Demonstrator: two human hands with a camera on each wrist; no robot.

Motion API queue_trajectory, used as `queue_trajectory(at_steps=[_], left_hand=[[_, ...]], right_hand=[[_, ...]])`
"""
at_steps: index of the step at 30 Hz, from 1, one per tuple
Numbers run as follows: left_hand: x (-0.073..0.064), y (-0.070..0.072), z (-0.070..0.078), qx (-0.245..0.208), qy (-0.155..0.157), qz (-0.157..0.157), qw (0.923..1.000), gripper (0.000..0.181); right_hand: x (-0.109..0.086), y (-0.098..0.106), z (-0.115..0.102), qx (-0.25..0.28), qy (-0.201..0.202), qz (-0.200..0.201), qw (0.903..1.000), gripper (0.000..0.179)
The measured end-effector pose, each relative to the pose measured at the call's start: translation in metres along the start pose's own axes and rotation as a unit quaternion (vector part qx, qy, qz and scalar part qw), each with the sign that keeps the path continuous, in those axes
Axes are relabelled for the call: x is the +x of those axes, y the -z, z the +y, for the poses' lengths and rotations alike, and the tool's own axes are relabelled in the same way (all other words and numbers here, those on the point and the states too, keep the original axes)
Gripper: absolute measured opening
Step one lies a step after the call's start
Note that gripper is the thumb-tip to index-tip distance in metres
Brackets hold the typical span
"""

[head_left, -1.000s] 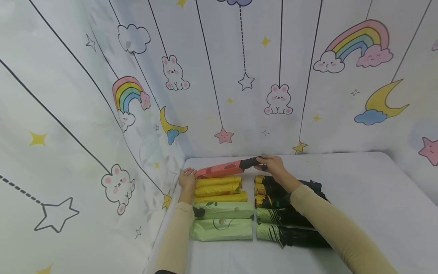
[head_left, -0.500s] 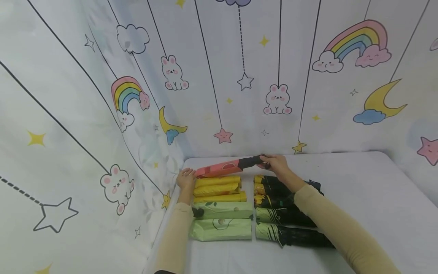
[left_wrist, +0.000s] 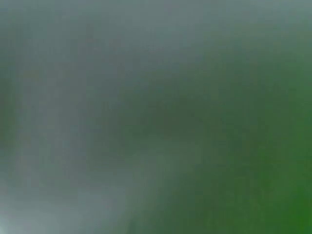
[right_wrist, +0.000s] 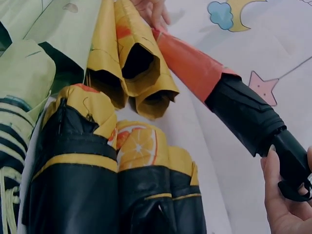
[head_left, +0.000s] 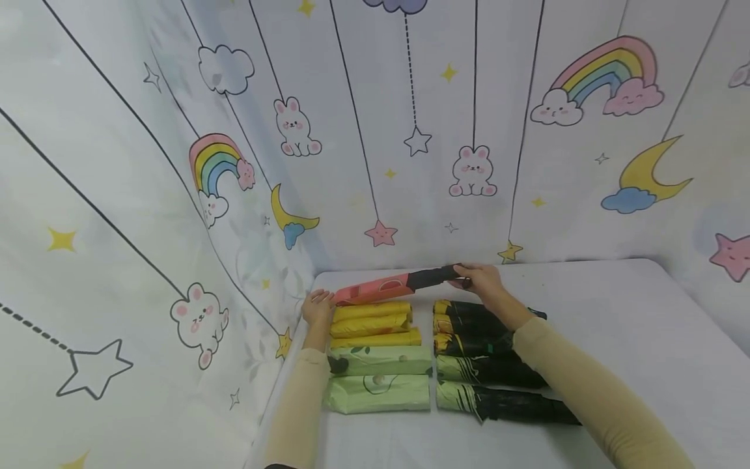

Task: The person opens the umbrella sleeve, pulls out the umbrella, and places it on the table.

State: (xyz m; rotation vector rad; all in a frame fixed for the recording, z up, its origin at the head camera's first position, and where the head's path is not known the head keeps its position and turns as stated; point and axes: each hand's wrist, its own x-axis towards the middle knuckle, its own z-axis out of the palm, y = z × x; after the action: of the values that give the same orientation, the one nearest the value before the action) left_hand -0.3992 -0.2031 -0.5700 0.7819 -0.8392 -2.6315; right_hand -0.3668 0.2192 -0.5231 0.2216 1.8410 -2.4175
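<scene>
A black folding umbrella [head_left: 433,278] sticks partly out of a red sleeve [head_left: 375,289], slanting up to the right over the table's far side. My left hand [head_left: 318,306] holds the sleeve's left end. With my right hand [head_left: 482,283] I grip the umbrella's black handle [right_wrist: 287,158], thumb along it in the right wrist view. Just nearer lie several yellow sleeves [head_left: 372,322], their mouths gaping in the right wrist view, and beside them black umbrellas with yellow, orange-printed ends [right_wrist: 141,146]. The left wrist view is only a grey-green blur.
Nearer me lie two pale green sleeves [head_left: 381,394], with two green-and-black folded umbrellas [head_left: 521,405] to their right. All rest on a white table [head_left: 633,326]. A white curtain [head_left: 433,215] printed with rabbits, stars and rainbows hangs behind and to the left.
My right hand has moved slightly right with the umbrella, so more black shows outside the red sleeve. The left hand stays at the sleeve's end.
</scene>
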Motion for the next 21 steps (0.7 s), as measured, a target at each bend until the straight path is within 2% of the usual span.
queue_trajectory(at_steps=[4, 10, 17, 21], left_hand=[[0.001, 0.002, -0.001, 0.010, 0.005, -0.001, 0.9999, 0.036], [-0.010, -0.003, 0.004, 0.016, 0.016, -0.013, 0.9997, 0.036], [-0.018, -0.004, 0.007, -0.018, 0.028, -0.027, 0.9991, 0.034], [-0.018, -0.005, 0.005, -0.017, 0.024, -0.027, 0.9992, 0.032]], right_hand=[[-0.003, 0.005, -0.001, 0.010, -0.005, -0.008, 0.9999, 0.064], [-0.005, 0.010, -0.002, 0.012, -0.007, -0.011, 0.9998, 0.065], [-0.009, 0.015, -0.003, 0.004, 0.008, -0.017, 0.9998, 0.066], [-0.012, 0.019, -0.004, -0.006, 0.012, -0.014, 0.9998, 0.066]])
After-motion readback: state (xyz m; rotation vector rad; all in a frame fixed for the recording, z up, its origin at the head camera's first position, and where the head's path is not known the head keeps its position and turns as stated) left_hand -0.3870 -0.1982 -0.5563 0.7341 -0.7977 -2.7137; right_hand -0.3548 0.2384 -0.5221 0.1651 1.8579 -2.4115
